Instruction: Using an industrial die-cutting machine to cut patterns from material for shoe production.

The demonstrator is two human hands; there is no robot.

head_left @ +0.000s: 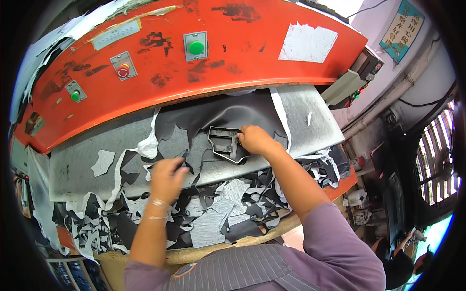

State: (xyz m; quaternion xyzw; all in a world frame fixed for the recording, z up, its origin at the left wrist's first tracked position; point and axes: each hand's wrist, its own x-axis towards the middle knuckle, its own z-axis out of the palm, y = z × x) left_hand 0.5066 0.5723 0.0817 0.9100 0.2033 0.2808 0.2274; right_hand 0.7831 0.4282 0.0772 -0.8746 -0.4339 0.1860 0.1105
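My right hand (255,139) grips the right edge of a metal cutting die (224,154), a frame with a pointed, angular outline and crossbars inside. The die rests on the worn grey cutting bed (310,131), at the near edge of a dark sheet of leather-like material (233,109). My left hand (167,179) is over the front of the bed, beside dark offcuts and a white-backed strip (148,145). Motion smears its fingers, so what they hold, if anything, does not show. A pale cut piece (103,163) lies farther left on the bed.
The red press beam (233,53) spans above the bed, with green buttons (196,47) and a red knob (123,71). Black and grey scraps (208,228) are heaped along the front, between the bed and my body. A control box (347,87) stands right.
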